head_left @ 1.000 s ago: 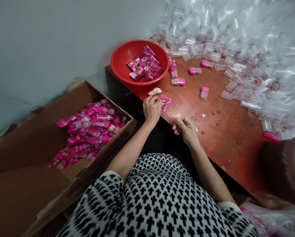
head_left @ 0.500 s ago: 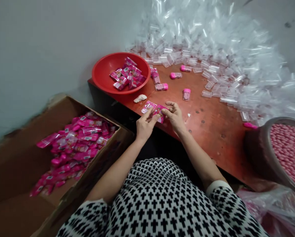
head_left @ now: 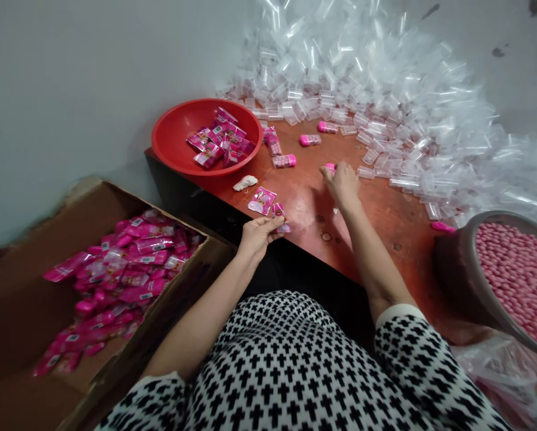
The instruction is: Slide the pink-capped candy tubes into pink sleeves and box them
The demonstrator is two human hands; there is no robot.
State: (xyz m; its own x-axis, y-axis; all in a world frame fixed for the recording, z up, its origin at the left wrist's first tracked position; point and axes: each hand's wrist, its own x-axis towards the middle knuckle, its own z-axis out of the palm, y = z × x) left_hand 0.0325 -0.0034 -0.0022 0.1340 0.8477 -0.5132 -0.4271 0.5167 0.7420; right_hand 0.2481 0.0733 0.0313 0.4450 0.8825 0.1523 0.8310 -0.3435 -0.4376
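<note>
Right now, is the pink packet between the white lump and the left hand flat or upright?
Flat: the pink packet lies on the table, its broad printed face showing, while the left hand pinches another packet.

Shiny film on the pink packet (head_left: 278,210) in the left hand (head_left: 255,237)! Smooth, clear plastic gleams through the heaped tubes (head_left: 367,111), and the red bowl (head_left: 172,146) answers in glossy plastic! Beneath, the tabletop (head_left: 311,206), wood-like, polished but scuffed. Matt, ragged-edged cardboard on the box (head_left: 8,293), soft-looking knit cloth on the sweater (head_left: 286,359), duller plastic-looking bucket (head_left: 455,263).
</note>
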